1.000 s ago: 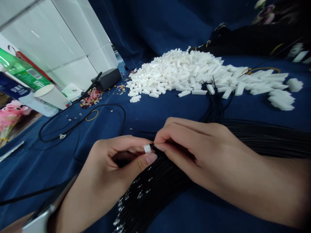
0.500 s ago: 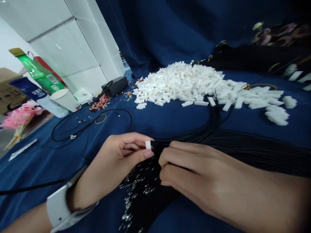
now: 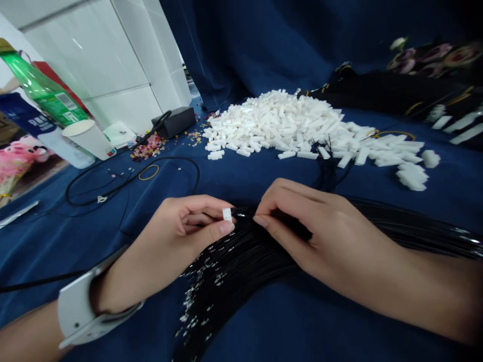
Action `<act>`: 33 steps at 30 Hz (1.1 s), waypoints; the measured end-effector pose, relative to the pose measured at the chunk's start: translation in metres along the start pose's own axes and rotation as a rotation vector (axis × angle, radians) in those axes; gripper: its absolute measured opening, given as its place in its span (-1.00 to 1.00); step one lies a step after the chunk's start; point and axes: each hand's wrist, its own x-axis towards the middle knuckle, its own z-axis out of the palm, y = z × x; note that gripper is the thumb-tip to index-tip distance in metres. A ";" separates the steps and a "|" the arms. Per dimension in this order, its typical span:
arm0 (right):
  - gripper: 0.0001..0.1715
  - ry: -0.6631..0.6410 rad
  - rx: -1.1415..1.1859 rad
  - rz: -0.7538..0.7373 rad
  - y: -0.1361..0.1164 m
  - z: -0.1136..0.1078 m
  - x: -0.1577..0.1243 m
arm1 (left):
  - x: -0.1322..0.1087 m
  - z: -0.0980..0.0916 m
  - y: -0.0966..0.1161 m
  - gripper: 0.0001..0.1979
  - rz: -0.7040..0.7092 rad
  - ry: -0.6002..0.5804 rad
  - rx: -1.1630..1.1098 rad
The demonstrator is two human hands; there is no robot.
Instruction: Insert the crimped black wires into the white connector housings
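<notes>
Between the thumb and forefinger of my left hand [image 3: 188, 231] is a small white connector housing [image 3: 227, 214], held upright. My right hand [image 3: 302, 221] pinches a thin black wire [image 3: 247, 213] just to the right of the housing, with a shiny metal tip pointing left toward it. Whether the tip touches the housing I cannot tell. Beneath both hands lies a thick bundle of black wires [image 3: 241, 266], their shiny metal ends fanned out at the lower left.
A heap of white housings [image 3: 279, 125] lies at the back on the blue cloth [image 3: 302, 322]. Further left are a black box [image 3: 175, 122], small colourful bits [image 3: 149, 146], a looped black cable [image 3: 75, 201], a paper cup [image 3: 90, 141] and a green bottle [image 3: 53, 95].
My right hand has risen from the bundle, and a wire now shows in its pinch near the housing. My left hand keeps the housing. The view has shifted slightly.
</notes>
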 end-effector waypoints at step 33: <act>-0.72 0.010 -0.146 -0.137 -0.002 0.006 -0.004 | -0.011 0.010 0.003 -0.70 0.200 0.013 0.084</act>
